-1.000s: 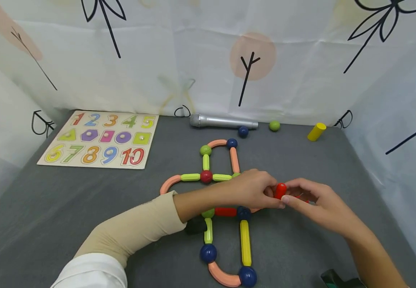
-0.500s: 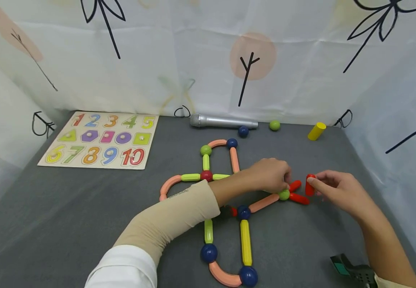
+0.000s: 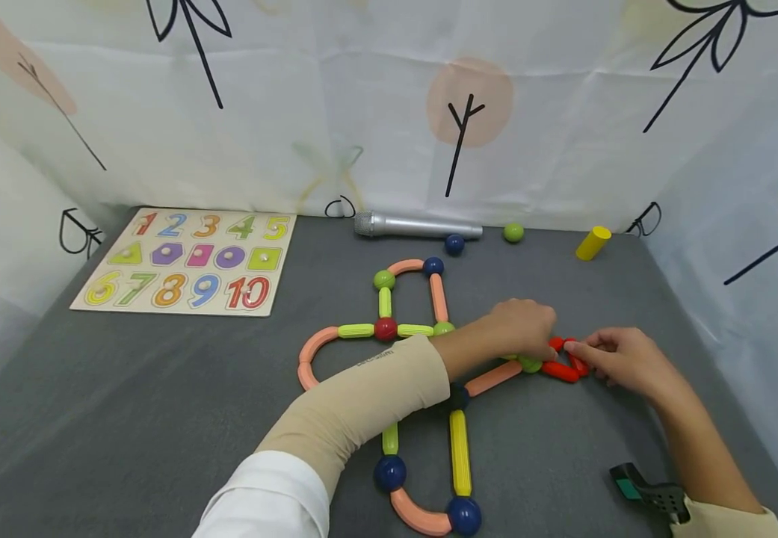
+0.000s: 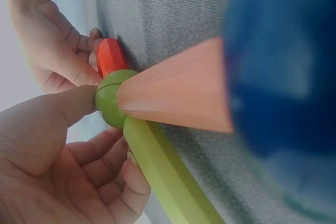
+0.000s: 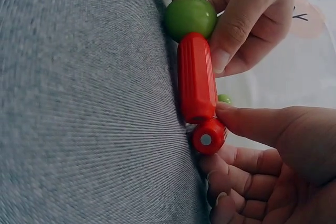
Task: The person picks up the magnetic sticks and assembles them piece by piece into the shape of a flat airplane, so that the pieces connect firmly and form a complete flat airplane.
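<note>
In the head view my left hand (image 3: 523, 329) reaches over a figure of magnetic rods and balls. Its thumb and fingers pinch the green ball (image 4: 110, 98), which joins a salmon rod (image 4: 178, 87), a light green rod (image 4: 168, 177) and red rods. My right hand (image 3: 631, 362) pinches a short red magnetic rod (image 5: 209, 136) between thumb and fingers, its metal end disc facing the right wrist camera. This rod lies across the tip of another red rod (image 5: 197, 80) that runs from the ball. Red rods form a small triangle in the head view, partly covered by fingertips.
Behind the figure lie a silver microphone (image 3: 422, 226), a loose blue ball (image 3: 454, 245), a loose green ball (image 3: 513, 233) and a yellow cylinder (image 3: 593, 243). A number puzzle board (image 3: 187, 261) is at the back left. A white printed cloth (image 3: 375, 112) rises behind the table.
The right hand first moved right with the red rod, then brought it to the free ends of the two red rods. The left hand shifted right to the green ball.
</note>
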`<act>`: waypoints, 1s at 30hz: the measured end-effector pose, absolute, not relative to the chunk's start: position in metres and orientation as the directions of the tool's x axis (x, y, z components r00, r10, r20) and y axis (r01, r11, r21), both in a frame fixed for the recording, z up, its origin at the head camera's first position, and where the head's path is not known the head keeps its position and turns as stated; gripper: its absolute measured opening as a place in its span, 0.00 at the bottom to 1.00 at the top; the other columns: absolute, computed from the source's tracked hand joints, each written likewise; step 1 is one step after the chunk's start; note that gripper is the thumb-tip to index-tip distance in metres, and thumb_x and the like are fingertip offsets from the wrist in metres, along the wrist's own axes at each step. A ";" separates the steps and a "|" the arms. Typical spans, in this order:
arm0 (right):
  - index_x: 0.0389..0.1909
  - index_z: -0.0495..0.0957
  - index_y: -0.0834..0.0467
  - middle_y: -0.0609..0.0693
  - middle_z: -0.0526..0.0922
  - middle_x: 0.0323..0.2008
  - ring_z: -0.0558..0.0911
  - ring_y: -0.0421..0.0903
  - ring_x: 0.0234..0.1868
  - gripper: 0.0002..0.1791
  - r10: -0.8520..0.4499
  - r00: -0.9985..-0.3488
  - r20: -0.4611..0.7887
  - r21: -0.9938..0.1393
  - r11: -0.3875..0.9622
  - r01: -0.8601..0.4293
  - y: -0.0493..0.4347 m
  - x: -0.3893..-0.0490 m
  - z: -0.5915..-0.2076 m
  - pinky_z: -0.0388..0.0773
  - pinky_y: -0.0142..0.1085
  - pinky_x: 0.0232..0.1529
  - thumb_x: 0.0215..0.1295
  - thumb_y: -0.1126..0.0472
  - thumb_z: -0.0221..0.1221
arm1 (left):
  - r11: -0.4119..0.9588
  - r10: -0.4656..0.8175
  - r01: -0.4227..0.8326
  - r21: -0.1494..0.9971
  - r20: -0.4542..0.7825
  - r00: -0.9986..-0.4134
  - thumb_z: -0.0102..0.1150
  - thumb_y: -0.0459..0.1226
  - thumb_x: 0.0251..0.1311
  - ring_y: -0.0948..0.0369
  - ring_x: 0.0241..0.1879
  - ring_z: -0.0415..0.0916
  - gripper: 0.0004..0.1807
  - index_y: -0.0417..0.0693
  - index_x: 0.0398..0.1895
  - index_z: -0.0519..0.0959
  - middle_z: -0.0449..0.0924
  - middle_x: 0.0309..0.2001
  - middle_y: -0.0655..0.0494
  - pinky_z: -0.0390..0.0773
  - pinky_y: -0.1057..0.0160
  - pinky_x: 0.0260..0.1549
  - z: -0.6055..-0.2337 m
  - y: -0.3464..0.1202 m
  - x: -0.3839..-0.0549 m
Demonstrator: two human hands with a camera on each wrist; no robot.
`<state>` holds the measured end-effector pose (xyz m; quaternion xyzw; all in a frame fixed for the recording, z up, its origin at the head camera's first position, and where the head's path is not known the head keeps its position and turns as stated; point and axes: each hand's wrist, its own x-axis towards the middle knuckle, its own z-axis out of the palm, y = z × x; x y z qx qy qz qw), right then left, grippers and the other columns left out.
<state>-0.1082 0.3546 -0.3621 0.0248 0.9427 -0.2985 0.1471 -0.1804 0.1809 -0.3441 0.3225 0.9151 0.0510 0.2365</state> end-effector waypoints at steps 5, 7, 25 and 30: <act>0.40 0.80 0.65 0.46 0.79 0.23 0.74 0.45 0.22 0.19 -0.042 -0.961 -0.272 -0.564 0.817 0.124 0.352 -0.109 -0.364 0.72 0.37 0.24 0.72 0.50 0.60 | 0.794 0.602 0.567 0.220 -0.414 -0.683 0.61 0.54 0.66 0.65 0.27 0.65 0.13 0.59 0.31 0.74 0.64 0.27 0.63 0.63 0.66 0.25 -0.344 0.185 -0.184; 0.40 0.80 0.64 0.46 0.79 0.24 0.75 0.45 0.23 0.19 -0.046 -0.961 -0.272 -0.567 0.815 0.121 0.352 -0.110 -0.364 0.74 0.37 0.25 0.72 0.49 0.61 | 0.791 0.604 0.573 0.214 -0.416 -0.679 0.61 0.54 0.66 0.65 0.27 0.65 0.13 0.59 0.31 0.74 0.64 0.27 0.63 0.63 0.67 0.25 -0.344 0.187 -0.184; 0.67 0.63 0.72 0.79 0.61 0.64 0.63 0.75 0.63 0.31 -0.363 -0.917 -0.168 -0.271 0.911 -0.311 0.316 -0.278 -0.319 0.65 0.66 0.56 0.69 0.64 0.60 | 0.777 0.617 0.591 0.217 -0.451 -0.644 0.56 0.59 0.67 0.65 0.26 0.68 0.17 0.60 0.32 0.74 0.70 0.28 0.64 0.66 0.66 0.25 -0.336 0.186 -0.179; 0.61 0.70 0.75 0.77 0.68 0.60 0.69 0.73 0.59 0.24 -0.463 -0.867 -0.183 -0.228 0.878 -0.420 0.312 -0.293 -0.335 0.67 0.63 0.55 0.66 0.70 0.59 | 0.823 0.558 0.523 0.221 -0.483 -0.675 0.60 0.58 0.65 0.65 0.26 0.69 0.16 0.60 0.31 0.75 0.72 0.28 0.64 0.67 0.65 0.25 -0.338 0.188 -0.183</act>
